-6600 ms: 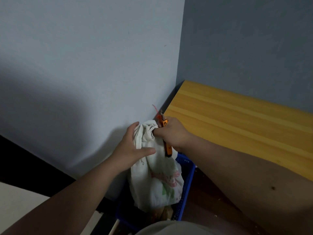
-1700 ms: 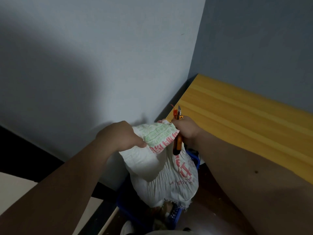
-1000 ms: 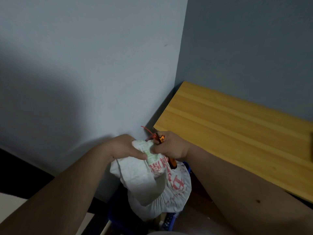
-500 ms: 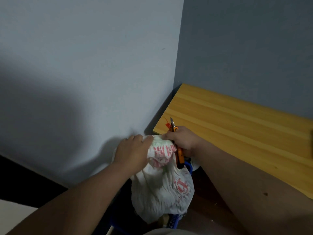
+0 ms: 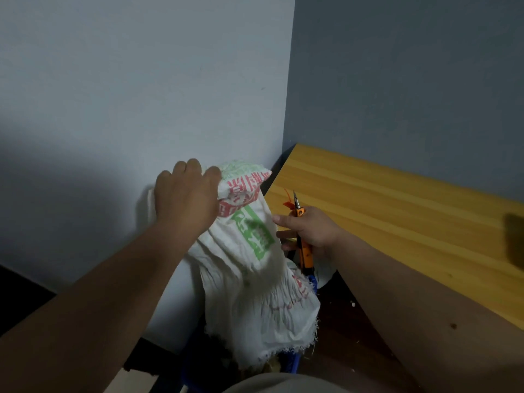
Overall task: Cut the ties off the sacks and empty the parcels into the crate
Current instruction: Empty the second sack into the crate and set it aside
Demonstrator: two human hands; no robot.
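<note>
A white woven sack [image 5: 255, 279] with red and green print hangs upside down, its frayed open mouth at the bottom. My left hand [image 5: 188, 199] grips the sack's upper end and holds it up. My right hand [image 5: 307, 229] is just right of the sack and holds orange-handled cutters [image 5: 303, 245], blades pointing up, together with a red cut tie [image 5: 287, 201]. The blue crate [image 5: 293, 361] sits under the sack's mouth; only bits of its rim show. No parcels are visible.
A yellow wooden tabletop [image 5: 397, 222] runs along the right, its corner close to my right hand. Pale walls meet in a corner behind the sack. Dark floor lies below the table, with small white scraps on it.
My left hand has lifted the sack's end higher, so the sack now hangs stretched out. My right hand has let go of the sack and moved slightly right with the cutters.
</note>
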